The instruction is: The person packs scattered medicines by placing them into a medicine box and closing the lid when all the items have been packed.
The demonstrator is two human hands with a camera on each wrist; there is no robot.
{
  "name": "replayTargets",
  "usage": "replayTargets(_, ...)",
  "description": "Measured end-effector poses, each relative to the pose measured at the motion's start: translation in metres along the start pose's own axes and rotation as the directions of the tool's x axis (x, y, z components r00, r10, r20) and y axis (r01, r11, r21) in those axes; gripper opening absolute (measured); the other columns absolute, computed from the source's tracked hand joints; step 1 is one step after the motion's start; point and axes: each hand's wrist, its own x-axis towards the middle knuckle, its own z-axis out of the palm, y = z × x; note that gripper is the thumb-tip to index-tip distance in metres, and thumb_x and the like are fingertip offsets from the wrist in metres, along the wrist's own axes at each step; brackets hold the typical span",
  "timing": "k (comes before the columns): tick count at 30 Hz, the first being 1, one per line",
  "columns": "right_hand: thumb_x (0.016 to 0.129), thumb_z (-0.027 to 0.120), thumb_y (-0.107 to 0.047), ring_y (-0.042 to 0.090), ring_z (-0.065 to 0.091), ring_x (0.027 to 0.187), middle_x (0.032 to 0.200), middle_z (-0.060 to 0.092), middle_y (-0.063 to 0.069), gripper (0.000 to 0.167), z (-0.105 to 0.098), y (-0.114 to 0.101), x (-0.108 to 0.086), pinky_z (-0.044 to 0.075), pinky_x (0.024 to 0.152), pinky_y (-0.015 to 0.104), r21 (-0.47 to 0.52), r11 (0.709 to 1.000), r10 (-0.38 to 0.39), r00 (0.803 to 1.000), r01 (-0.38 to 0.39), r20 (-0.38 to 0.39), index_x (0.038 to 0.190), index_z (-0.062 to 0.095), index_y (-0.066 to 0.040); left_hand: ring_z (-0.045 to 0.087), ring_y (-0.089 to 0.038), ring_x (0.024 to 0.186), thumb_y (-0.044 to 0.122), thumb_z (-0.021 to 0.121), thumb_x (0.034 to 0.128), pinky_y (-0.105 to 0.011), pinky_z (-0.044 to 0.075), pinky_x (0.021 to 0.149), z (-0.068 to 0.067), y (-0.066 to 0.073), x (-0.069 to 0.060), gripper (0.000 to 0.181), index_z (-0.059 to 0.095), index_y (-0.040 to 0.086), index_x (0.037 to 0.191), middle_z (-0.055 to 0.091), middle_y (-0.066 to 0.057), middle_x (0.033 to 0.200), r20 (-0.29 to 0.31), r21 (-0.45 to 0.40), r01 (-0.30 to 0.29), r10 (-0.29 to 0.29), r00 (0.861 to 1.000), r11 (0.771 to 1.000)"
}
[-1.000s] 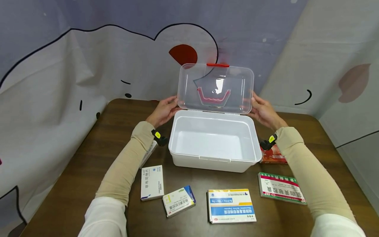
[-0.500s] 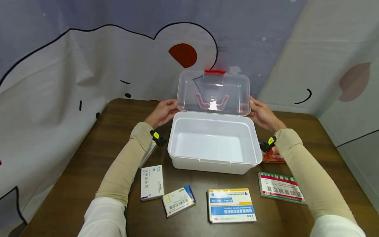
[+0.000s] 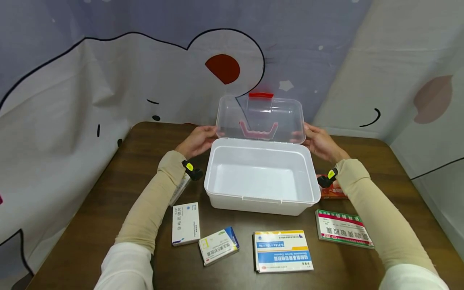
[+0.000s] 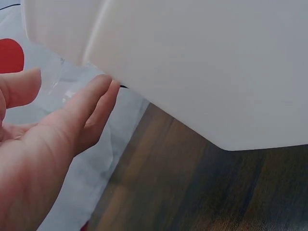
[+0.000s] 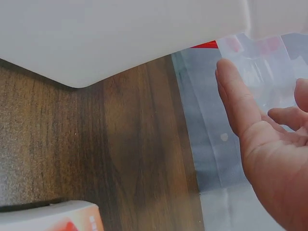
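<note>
A white plastic storage box (image 3: 264, 204) stands with its clear lid (image 3: 232, 117) hinged up and leaning back. The lid carries a red latch (image 3: 261, 95) on its top edge and a pink handle (image 3: 258, 133). My left hand (image 3: 195, 141) holds the lid's left edge low down, fingertips partly behind the clear plastic. At the opposite edge my right hand (image 3: 320, 143) holds it likewise. Both wrist views show thumb and fingers apart around the lid side; exact contact is partly hidden. The box's inside shows bare white walls.
Medicine boxes lie around: a white one (image 3: 186, 223), a small blue-cornered one (image 3: 219, 245), a blue-and-yellow one (image 3: 283, 251), a green-and-red one (image 3: 344, 228). An orange-red one (image 3: 332, 192) and another white one (image 3: 179, 190) are partly hidden by arms. A printed curtain (image 3: 174, 80) hangs behind the table (image 3: 145, 141).
The lid has tilted farther back, its top edge sinking. Both hands have moved slightly with it, and the box has shifted a little toward me. The medicine boxes stay in place.
</note>
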Motion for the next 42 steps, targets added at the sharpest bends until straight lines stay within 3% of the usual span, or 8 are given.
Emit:
replayTargets(5, 0.099, 0.036, -0.018, 0.024, 0.062, 0.099, 0.119, 0.055, 0.014, 0.055, 0.001, 0.003, -0.001, 0.051, 0.081, 0.033, 0.001, 1.000, -0.009, 1.000, 0.009, 0.008, 0.145, 0.012, -0.001, 0.060, -0.020, 0.091, 0.007, 0.037, 0.0980, -0.030, 0.053, 0.077, -0.004, 0.002, -0.004, 0.044, 0.026, -0.012, 0.136, 0.047, -0.021, 0.117, 0.032, 0.026, 0.042, -0.043, 0.999, 0.999)
replayTargets(10, 0.099, 0.036, -0.020, 0.021, 0.063, 0.096, 0.112, 0.060, 0.014, 0.056, 0.003, 0.005, -0.003, 0.052, 0.078, 0.031, -0.017, 1.000, 0.010, 1.000, -0.011, -0.009, 0.145, 0.013, 0.001, 0.060, -0.021, 0.092, 0.009, 0.037, 0.0982, -0.031, 0.052, 0.078, -0.005, 0.003, -0.009, 0.044, 0.027, -0.012, 0.136, 0.041, -0.024, 0.124, 0.040, 0.053, 0.073, -0.075, 0.996, 0.996)
replayTargets(22, 0.099, 0.035, -0.019, 0.018, 0.064, 0.090, 0.103, 0.063, 0.016, 0.055, 0.004, 0.011, -0.004, 0.053, 0.073, 0.030, 0.004, 0.999, 0.043, 0.998, -0.043, -0.037, 0.142, 0.014, 0.009, 0.058, -0.019, 0.086, 0.014, 0.038, 0.0983, -0.030, 0.052, 0.078, -0.008, 0.003, -0.009, 0.045, 0.029, -0.015, 0.131, 0.052, -0.013, 0.102, 0.075, 0.091, 0.107, -0.114, 0.991, 0.990)
replayTargets(32, 0.099, 0.033, -0.025, 0.017, 0.065, 0.086, 0.104, 0.063, 0.016, 0.060, 0.005, 0.011, -0.006, 0.054, 0.072, 0.032, -0.019, 0.997, 0.072, 0.997, -0.072, -0.031, 0.141, 0.009, 0.010, 0.058, -0.017, 0.082, 0.010, 0.037, 0.0980, -0.028, 0.052, 0.075, -0.006, 0.003, -0.007, 0.034, 0.034, -0.015, 0.121, 0.053, -0.011, 0.094, 0.076, 0.030, 0.124, -0.126, 0.989, 0.992)
replayTargets(42, 0.099, 0.033, -0.029, 0.017, 0.065, 0.087, 0.107, 0.062, 0.014, 0.062, 0.005, 0.008, -0.007, 0.054, 0.073, 0.033, -0.045, 0.994, 0.097, 0.994, -0.099, -0.039, 0.143, 0.009, 0.008, 0.059, -0.018, 0.084, 0.009, 0.037, 0.0982, -0.030, 0.053, 0.074, -0.003, 0.004, -0.006, 0.046, 0.023, -0.015, 0.135, 0.053, -0.012, 0.097, 0.046, 0.014, 0.136, -0.137, 0.990, 0.991)
